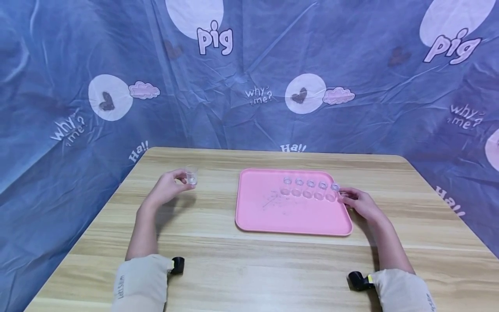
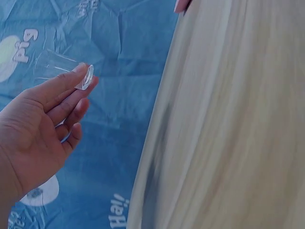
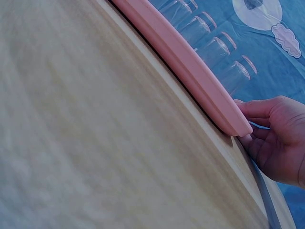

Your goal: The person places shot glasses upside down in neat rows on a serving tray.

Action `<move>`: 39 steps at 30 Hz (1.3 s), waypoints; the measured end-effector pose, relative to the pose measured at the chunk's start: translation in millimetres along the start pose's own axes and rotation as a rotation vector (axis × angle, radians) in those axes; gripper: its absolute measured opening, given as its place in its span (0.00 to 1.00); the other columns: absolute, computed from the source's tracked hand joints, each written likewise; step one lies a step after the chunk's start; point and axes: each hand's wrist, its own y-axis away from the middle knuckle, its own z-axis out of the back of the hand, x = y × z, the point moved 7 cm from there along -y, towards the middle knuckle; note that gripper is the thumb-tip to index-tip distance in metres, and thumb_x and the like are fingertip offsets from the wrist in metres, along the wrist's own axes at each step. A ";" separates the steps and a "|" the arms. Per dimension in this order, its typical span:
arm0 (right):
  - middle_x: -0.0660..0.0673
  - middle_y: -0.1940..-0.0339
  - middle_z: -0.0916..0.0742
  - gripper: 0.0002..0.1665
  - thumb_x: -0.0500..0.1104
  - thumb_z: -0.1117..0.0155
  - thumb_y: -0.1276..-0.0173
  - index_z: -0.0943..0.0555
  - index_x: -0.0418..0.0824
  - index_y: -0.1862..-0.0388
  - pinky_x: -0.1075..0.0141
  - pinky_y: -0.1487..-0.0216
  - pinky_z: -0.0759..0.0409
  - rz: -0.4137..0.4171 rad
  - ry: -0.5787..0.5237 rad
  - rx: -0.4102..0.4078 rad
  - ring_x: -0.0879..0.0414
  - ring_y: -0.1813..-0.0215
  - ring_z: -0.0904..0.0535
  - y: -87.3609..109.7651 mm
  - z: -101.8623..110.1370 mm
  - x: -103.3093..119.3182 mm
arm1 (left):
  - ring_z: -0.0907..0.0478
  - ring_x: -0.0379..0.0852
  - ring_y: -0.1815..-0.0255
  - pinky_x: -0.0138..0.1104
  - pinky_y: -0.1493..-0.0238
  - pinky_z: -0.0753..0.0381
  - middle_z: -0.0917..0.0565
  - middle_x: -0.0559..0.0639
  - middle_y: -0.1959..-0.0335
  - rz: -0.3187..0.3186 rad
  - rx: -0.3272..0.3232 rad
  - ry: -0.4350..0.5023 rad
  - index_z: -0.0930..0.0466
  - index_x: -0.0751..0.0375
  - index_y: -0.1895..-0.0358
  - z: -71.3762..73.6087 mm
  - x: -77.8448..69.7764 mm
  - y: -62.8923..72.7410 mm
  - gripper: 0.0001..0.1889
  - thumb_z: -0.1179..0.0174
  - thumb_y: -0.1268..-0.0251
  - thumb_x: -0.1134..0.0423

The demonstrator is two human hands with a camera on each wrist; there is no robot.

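My left hand (image 1: 169, 187) holds a small clear shot glass (image 1: 191, 175) above the left part of the table, thumb and fingers near its thick base. In the left wrist view the shot glass (image 2: 59, 67) looks empty, its wide mouth pointing away from the table. At the right rim of a pink tray (image 1: 257, 221) is my right hand (image 1: 362, 203); in the right wrist view its thumb and fingers grip the tray's edge (image 3: 233, 117). Several clear shot glasses (image 1: 310, 189) stand upside down in a row on the tray, the last one close to my right fingertips.
Under everything lies a light wood-grain table (image 1: 218, 268). Behind it hangs a blue printed cloth (image 1: 234, 117). Faint marks or drops (image 1: 274, 199) show on the tray left of the row. A black wrist camera (image 1: 178, 265) sits beside the left sleeve, another (image 1: 356, 281) beside the right.
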 end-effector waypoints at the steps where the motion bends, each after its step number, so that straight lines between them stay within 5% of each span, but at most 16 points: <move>1: 0.34 0.55 0.22 0.28 0.40 0.44 0.33 0.35 0.22 0.41 0.73 0.66 0.26 0.003 -0.001 0.004 0.67 0.65 0.28 0.0 -0.3 0.5 | 0.27 0.51 0.61 0.39 0.61 0.31 0.20 0.54 0.68 -0.006 0.000 0.005 0.23 0.68 0.55 -2.6 -2.3 -1.9 0.16 0.34 0.47 0.65; 15: 0.36 0.57 0.22 0.28 0.40 0.44 0.32 0.36 0.21 0.40 0.73 0.66 0.25 -0.012 -0.021 0.013 0.67 0.66 0.27 0.3 -1.1 -0.1 | 0.27 0.49 0.61 0.38 0.61 0.30 0.19 0.53 0.66 -0.041 0.066 0.076 0.22 0.69 0.55 -46.0 -35.5 -23.0 0.17 0.34 0.49 0.65; 25: 0.36 0.56 0.23 0.27 0.39 0.46 0.32 0.36 0.23 0.40 0.73 0.64 0.25 -0.024 -0.006 0.013 0.67 0.64 0.27 0.5 0.1 -1.3 | 0.24 0.51 0.56 0.41 0.51 0.28 0.18 0.56 0.62 -0.058 0.125 0.123 0.21 0.69 0.54 -73.4 -57.1 -37.7 0.18 0.34 0.50 0.66; 39: 0.34 0.55 0.23 0.27 0.38 0.46 0.32 0.37 0.22 0.40 0.72 0.64 0.24 -0.017 -0.039 0.018 0.67 0.64 0.27 1.1 -1.6 0.3 | 0.23 0.47 0.61 0.35 0.57 0.26 0.18 0.55 0.65 -0.096 0.211 0.160 0.22 0.71 0.55 -111.9 -78.0 -54.8 0.17 0.35 0.51 0.70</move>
